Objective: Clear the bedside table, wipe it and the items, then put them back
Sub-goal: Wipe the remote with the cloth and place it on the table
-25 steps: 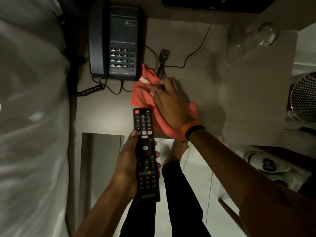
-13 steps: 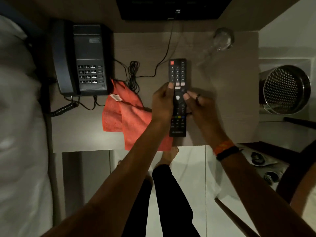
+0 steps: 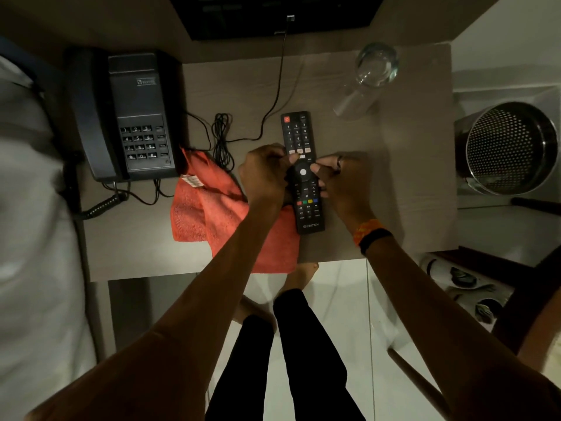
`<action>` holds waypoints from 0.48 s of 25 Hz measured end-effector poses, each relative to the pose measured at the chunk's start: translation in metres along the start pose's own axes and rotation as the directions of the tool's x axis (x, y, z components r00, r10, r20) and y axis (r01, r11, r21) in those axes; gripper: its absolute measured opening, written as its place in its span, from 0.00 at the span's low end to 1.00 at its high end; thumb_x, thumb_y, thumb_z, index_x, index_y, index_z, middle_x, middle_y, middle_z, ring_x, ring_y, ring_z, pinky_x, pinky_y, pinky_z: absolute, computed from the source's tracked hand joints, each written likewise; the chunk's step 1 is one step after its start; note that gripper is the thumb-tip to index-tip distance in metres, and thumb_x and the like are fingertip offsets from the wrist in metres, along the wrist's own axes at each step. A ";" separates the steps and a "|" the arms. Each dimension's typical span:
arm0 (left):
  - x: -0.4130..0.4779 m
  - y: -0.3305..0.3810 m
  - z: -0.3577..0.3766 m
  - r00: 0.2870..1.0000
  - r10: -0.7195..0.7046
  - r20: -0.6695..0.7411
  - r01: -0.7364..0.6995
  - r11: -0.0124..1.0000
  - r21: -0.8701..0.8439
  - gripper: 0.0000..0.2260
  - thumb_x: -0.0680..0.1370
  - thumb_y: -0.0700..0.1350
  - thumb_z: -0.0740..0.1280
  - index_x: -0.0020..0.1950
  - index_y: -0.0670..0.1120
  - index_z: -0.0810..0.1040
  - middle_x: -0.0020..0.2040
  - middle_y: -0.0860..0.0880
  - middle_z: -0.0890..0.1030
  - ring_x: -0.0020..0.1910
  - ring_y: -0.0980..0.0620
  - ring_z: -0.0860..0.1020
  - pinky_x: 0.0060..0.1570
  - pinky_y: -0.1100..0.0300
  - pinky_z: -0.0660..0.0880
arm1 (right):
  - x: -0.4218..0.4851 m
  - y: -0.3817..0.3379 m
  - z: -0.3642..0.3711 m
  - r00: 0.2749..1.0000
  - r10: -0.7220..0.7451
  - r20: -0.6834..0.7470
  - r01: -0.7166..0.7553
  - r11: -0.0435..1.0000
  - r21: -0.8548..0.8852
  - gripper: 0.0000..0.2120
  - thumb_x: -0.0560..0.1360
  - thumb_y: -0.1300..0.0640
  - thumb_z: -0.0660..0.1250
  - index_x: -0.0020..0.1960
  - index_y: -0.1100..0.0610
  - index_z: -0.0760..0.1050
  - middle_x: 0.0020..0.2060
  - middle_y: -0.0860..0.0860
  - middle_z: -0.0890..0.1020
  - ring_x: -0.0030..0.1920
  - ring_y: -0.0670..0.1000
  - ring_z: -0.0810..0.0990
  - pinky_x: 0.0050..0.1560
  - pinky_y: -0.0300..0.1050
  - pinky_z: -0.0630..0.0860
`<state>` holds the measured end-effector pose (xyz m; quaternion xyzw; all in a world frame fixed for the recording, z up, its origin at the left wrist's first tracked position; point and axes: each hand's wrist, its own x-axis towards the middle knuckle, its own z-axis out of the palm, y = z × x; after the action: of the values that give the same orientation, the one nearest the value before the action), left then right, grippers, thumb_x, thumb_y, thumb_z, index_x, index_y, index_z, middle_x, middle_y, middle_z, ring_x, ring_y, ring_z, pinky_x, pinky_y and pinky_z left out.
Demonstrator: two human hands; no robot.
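Observation:
A black TV remote [image 3: 298,132] lies lengthwise on the light wooden bedside table [image 3: 409,183], buttons up. My left hand [image 3: 264,174] grips its left edge and my right hand [image 3: 340,177] grips its right edge, fingers curled at the middle of the remote. A red cloth [image 3: 212,214] lies crumpled on the table to the left of the remote, partly under my left forearm and hanging over the front edge. A black desk phone [image 3: 130,117] sits at the table's back left. An empty clear glass [image 3: 372,74] stands at the back right.
Thin black cables [image 3: 223,138] coil between the phone and the remote, one running up to a dark unit on the wall. A perforated metal bin [image 3: 510,147] stands right of the table. The bed [image 3: 33,238] borders the left. My legs and feet are on the white tile floor below.
My left hand carried the remote from over the floor onto the table. My right hand let go of the red cloth, which stayed on the table, and took hold of the remote's right side.

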<state>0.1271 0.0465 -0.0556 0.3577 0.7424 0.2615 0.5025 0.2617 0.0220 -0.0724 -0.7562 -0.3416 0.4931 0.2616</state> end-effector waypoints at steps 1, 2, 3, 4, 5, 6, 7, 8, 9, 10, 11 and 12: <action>-0.002 -0.001 -0.004 1.000 0.026 0.015 -0.026 1.000 0.001 0.03 0.77 0.40 0.75 0.47 0.45 0.82 0.50 0.43 0.87 0.51 0.42 0.86 0.53 0.41 0.83 | -0.005 -0.002 0.001 0.999 -0.019 -0.035 0.019 1.000 -0.012 0.10 0.80 0.60 0.69 0.58 0.63 0.82 0.50 0.58 0.87 0.43 0.48 0.84 0.46 0.43 0.85; -0.006 -0.002 -0.012 0.997 0.079 0.016 -0.080 0.995 0.057 0.05 0.78 0.42 0.74 0.52 0.43 0.83 0.53 0.43 0.87 0.53 0.45 0.85 0.55 0.43 0.82 | -0.012 -0.003 0.001 0.995 -0.055 -0.085 0.050 0.997 -0.060 0.10 0.80 0.60 0.68 0.58 0.62 0.83 0.51 0.58 0.87 0.45 0.49 0.84 0.48 0.39 0.83; -0.012 -0.007 -0.025 0.982 0.186 0.027 -0.188 0.966 0.179 0.09 0.78 0.44 0.74 0.56 0.42 0.83 0.55 0.44 0.87 0.55 0.46 0.84 0.57 0.44 0.82 | -0.023 -0.003 0.002 0.983 -0.113 -0.144 0.091 0.985 -0.150 0.10 0.81 0.60 0.67 0.58 0.61 0.83 0.52 0.58 0.87 0.47 0.48 0.83 0.47 0.32 0.78; -0.020 -0.013 -0.042 0.954 0.294 0.053 -0.292 0.882 0.370 0.12 0.79 0.48 0.73 0.60 0.44 0.82 0.57 0.45 0.86 0.58 0.45 0.83 0.58 0.44 0.81 | -0.036 -0.003 0.004 0.964 -0.186 -0.193 0.133 0.957 -0.257 0.10 0.81 0.59 0.66 0.58 0.60 0.83 0.53 0.57 0.87 0.47 0.48 0.83 0.45 0.28 0.73; -0.027 -0.023 -0.059 0.927 0.361 0.105 -0.357 0.757 0.548 0.16 0.78 0.51 0.74 0.63 0.47 0.81 0.60 0.44 0.84 0.62 0.42 0.80 0.61 0.41 0.78 | -0.053 -0.003 0.007 0.941 -0.265 -0.211 0.181 0.920 -0.347 0.10 0.82 0.59 0.65 0.59 0.59 0.83 0.54 0.56 0.86 0.48 0.50 0.84 0.44 0.28 0.70; -0.037 -0.032 -0.078 0.923 0.343 0.176 -0.365 0.629 0.686 0.20 0.76 0.55 0.74 0.66 0.50 0.80 0.65 0.43 0.80 0.67 0.38 0.76 0.64 0.35 0.74 | -0.072 0.001 0.012 0.923 -0.339 -0.179 0.244 0.880 -0.407 0.10 0.81 0.59 0.66 0.59 0.58 0.82 0.55 0.55 0.85 0.49 0.51 0.84 0.45 0.29 0.71; -0.046 -0.041 -0.095 0.933 0.259 0.249 -0.354 0.539 0.764 0.25 0.74 0.57 0.75 0.70 0.53 0.77 0.70 0.41 0.75 0.73 0.35 0.70 0.67 0.30 0.69 | -0.090 0.007 0.019 0.915 -0.394 -0.089 0.314 0.833 -0.454 0.10 0.80 0.58 0.67 0.60 0.57 0.81 0.57 0.55 0.84 0.52 0.52 0.84 0.47 0.32 0.76; -0.055 -0.051 -0.110 0.937 0.160 0.309 -0.347 0.490 0.800 0.30 0.73 0.57 0.76 0.74 0.56 0.73 0.74 0.40 0.70 0.76 0.33 0.65 0.69 0.28 0.66 | -0.108 0.015 0.030 0.911 -0.409 0.052 0.378 0.779 -0.500 0.13 0.79 0.57 0.69 0.63 0.56 0.80 0.62 0.55 0.82 0.58 0.54 0.83 0.53 0.40 0.81; -0.063 -0.060 -0.122 0.932 0.094 0.349 -0.351 0.471 0.809 0.33 0.73 0.55 0.77 0.77 0.57 0.70 0.76 0.40 0.68 0.76 0.33 0.63 0.70 0.29 0.67 | -0.124 0.021 0.042 0.907 -0.369 0.203 0.418 0.722 -0.551 0.19 0.78 0.56 0.70 0.68 0.55 0.76 0.68 0.55 0.77 0.67 0.56 0.78 0.61 0.49 0.82; -0.071 -0.068 -0.133 0.924 0.074 0.375 -0.365 0.459 0.810 0.33 0.75 0.52 0.76 0.78 0.56 0.69 0.76 0.40 0.68 0.76 0.33 0.64 0.69 0.32 0.71 | -0.139 0.028 0.055 0.900 -0.312 0.303 0.435 0.673 -0.599 0.26 0.76 0.55 0.72 0.73 0.53 0.72 0.74 0.55 0.72 0.74 0.59 0.72 0.67 0.55 0.78; -0.078 -0.075 -0.140 0.917 0.093 0.387 -0.384 0.460 0.800 0.31 0.77 0.49 0.74 0.78 0.55 0.69 0.75 0.41 0.70 0.75 0.35 0.66 0.68 0.36 0.74 | -0.150 0.033 0.066 0.897 -0.277 0.343 0.439 0.628 -0.642 0.31 0.75 0.53 0.73 0.76 0.52 0.69 0.77 0.55 0.69 0.77 0.61 0.67 0.70 0.57 0.75; -0.083 -0.082 -0.145 0.911 0.130 0.392 -0.402 0.496 0.770 0.27 0.79 0.46 0.72 0.77 0.53 0.70 0.74 0.42 0.73 0.73 0.37 0.70 0.66 0.40 0.76 | -0.156 0.035 0.075 0.897 -0.279 0.342 0.442 0.594 -0.673 0.33 0.75 0.52 0.74 0.77 0.51 0.68 0.77 0.55 0.68 0.78 0.62 0.66 0.72 0.58 0.73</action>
<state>-0.0103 -0.0735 -0.0180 0.6980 0.6306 -0.1041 0.3230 0.1578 -0.1167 -0.0378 -0.6568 -0.6813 0.3230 -0.0064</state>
